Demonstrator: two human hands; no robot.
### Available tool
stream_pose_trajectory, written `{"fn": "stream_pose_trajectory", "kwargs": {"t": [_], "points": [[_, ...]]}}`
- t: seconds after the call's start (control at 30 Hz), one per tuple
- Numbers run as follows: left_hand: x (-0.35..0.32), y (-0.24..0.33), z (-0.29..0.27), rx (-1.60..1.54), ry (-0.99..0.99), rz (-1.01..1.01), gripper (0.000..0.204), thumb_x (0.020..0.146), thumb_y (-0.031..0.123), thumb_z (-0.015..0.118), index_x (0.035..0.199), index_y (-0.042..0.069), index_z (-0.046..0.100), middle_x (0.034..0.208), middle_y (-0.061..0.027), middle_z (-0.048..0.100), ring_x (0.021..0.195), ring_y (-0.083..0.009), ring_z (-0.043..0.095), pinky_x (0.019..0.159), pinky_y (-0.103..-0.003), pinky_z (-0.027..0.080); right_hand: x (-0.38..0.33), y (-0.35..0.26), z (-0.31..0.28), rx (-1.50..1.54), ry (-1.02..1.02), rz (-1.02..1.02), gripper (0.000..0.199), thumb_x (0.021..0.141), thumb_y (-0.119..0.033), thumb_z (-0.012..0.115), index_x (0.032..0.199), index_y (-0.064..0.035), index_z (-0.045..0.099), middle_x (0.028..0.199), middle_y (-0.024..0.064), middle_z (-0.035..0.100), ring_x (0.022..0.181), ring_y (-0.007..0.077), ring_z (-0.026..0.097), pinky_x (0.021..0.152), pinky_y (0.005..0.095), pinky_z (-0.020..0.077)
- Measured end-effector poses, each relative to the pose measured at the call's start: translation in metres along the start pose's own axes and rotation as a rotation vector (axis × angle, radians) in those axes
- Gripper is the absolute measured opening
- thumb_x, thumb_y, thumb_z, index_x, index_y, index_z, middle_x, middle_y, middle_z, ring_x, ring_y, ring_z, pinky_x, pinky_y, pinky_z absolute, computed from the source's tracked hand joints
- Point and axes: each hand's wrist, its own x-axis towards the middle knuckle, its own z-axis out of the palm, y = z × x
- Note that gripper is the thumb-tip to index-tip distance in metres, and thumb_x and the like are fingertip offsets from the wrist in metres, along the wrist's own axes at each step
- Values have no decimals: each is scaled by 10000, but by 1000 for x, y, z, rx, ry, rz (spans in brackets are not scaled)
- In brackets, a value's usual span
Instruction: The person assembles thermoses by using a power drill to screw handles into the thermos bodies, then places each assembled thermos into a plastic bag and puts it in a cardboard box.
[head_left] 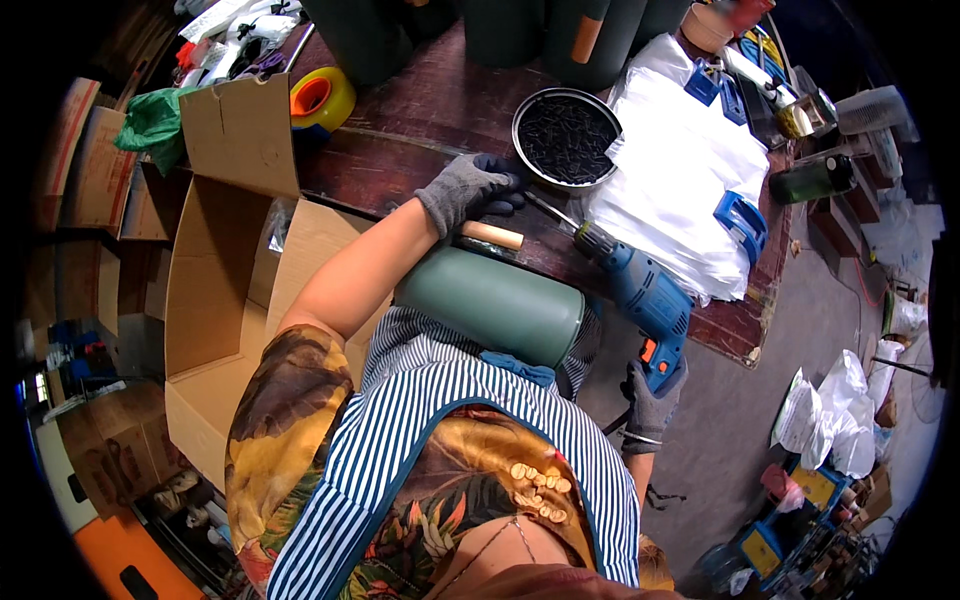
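My right hand (655,398), in a grey glove, is wrapped round the handle of a blue power drill (650,295). The drill's long bit points up and left, its tip close to my left hand (470,190). That gloved hand has its fingers curled together; whatever they hold, if anything, is hidden. Across my lap lies a dark green cylinder (490,305) on its side, with a pale wooden handle (491,235) on its table-facing side, just below my left hand. Beyond the bit stands a round bowl (567,138) full of small black screws.
White plastic bags (680,180) cover the table's right part, with a blue tape dispenser (740,226) on them. More green cylinders (505,30) stand at the back. A yellow tape roll (325,98) lies near an open cardboard box (225,290) on my left.
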Motion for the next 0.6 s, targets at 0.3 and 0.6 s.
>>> {"fn": "stream_pose_trajectory", "kwargs": {"t": [0.3,0.6], "points": [[4,-13,-3,162,-41,295,164,922,45,640,1072,-20,628,926,-88,676,793,-163,669,740,-292,579,5,-20,-12,266,-198,218,606,868,-197,759,1360,-68,431,1049,80,604,766,174,662,618,298,569],[18,-5,-7,407,-39,375,145,888,-2,617,1028,-13,654,907,-66,681,819,-141,646,770,-287,553,59,-14,-22,779,-633,564,626,983,-518,529,1316,11,496,1111,210,673,840,279,710,673,363,609]]}}
